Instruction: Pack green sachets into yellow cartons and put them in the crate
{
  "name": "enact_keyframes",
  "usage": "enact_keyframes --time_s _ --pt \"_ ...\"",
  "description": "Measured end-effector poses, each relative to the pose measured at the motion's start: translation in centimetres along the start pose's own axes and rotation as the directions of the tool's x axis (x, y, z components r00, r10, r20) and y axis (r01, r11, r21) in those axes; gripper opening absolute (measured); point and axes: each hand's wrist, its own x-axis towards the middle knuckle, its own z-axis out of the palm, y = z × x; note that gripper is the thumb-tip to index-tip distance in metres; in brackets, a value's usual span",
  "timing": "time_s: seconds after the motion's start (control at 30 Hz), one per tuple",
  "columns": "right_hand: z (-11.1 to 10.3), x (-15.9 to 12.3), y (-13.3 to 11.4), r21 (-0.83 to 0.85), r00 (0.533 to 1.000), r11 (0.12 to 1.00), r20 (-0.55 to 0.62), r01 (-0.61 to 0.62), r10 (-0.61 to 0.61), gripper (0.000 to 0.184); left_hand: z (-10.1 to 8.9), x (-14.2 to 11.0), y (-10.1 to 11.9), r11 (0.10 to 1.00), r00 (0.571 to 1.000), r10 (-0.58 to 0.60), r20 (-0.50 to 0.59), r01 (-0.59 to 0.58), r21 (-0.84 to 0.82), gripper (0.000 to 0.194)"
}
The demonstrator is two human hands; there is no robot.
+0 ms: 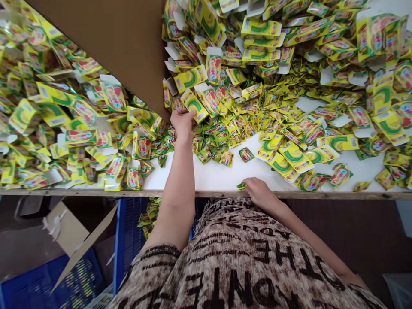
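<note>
A yellow carton [197, 112] is lying just right of the lower corner of the brown cardboard panel [128, 47]. The left hand [183, 123] is touching it; whether those fingers are gripping, I cannot tell. Farther right of the panel, the right hand [260, 191] is pinching a green packet [241, 186] between its fingers, at the near edge of the white surface [215, 175].

Sachets [246, 154] — glossy plastic; cartons [296, 156] — smooth card; divider [128, 43] — matt cardboard.
</note>
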Motion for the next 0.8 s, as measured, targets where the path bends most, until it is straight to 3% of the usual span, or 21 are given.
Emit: enact_keyframes --time_s 0.13,0.3,0.37,0.43,0.5,0.57,0.63,0.7,0.8 --pt "0.1 0.5 0.1 0.049 0.995 0.994 -0.042 -0.094 0.096 0.008 1.2 1.9 -1.2 0.989 0.996 -0.091 -0.01 0.09 -0.122 0.043" --pt "0.4 0.8 0.1 0.15 0.992 0.982 -0.07 0.115 -0.106 0.012 0.8 5.2 -3.6 0.956 0.971 -0.225 -0.076 0.205 -0.209 0.047" --pt "0.6 0.6 0.6 0.254 0.988 0.961 -0.133 0.111 -0.079 0.01 0.2 4.7 -3.9 0.95 0.967 -0.231 -0.104 0.201 -0.239 0.046" --pt "0.6 0.3 1.2 0.39 0.975 0.921 -0.208 0.015 0.072 0.008 -0.2 2.0 -4.0 0.949 0.981 -0.19 -0.031 0.175 -0.264 0.04" --pt "0.0 0.4 1.6 0.569 0.932 0.82 -0.261 -0.063 0.252 0.015 0.2 -2.4 -4.0 0.952 0.978 -0.137 0.157 0.174 -0.253 0.035" --pt "-1.3 0.8 1.4 0.724 0.853 0.689 -0.337 -0.036 0.398 0.02 1.5 -7.4 -4.2 0.975 0.942 -0.128 0.311 0.177 -0.135 0.041" --pt "-3.0 1.6 0.5 0.776 0.75 0.625 -0.463 0.086 0.473 0.023 3.4 -11.5 -4.8 0.991 0.925 -0.096 0.367 0.053 0.126 0.051" --pt "-4.7 2.5 -0.9 0.727 0.665 0.661 -0.587 0.183 0.462 0.024 5.5 -14.2 -5.6 0.906 0.923 -0.072 0.378 -0.097 0.411 0.049" --pt "-5.7 3.5 -2.7 0.542 0.652 0.82 -0.691 0.18 0.313 0.023 7.8 -15.8 -6.6 0.709 0.942 -0.014 0.334 -0.226 0.668 0.037"
